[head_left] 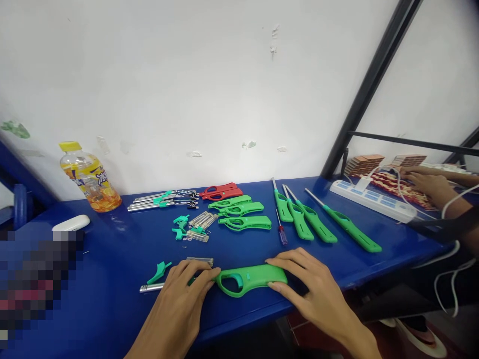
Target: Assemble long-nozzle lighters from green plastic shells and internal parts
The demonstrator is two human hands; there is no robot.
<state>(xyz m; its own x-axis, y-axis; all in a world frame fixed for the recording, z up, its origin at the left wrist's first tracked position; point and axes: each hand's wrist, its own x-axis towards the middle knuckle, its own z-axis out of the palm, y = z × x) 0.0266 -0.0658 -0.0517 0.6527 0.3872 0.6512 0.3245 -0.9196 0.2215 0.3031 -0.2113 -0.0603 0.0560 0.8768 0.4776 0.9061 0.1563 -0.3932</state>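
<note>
A green long-nosed gas lighter [262, 276] lies near the table's front edge, between my hands. My right hand [310, 284] grips its rounded back end, thumb on the near side and fingers on the far side. The fingers of my left hand [183, 294] are closed at the narrow front end. From beneath the left hand a metal lighter tube [151, 287] sticks out leftward. Just behind that hand are a loose teal trigger [159, 272] and a clear fuel tank [202, 261], partly covered.
Behind lie green shells [247, 223], red shells [222, 191], metal tubes with wires [149, 201], fuel tanks [202, 219] and a screwdriver [282, 234]. Complete-looking lighters [352, 229] lie right, near a power strip [374, 199]. A bottle [90, 179] stands left. Another person's hands [426, 182] are far right.
</note>
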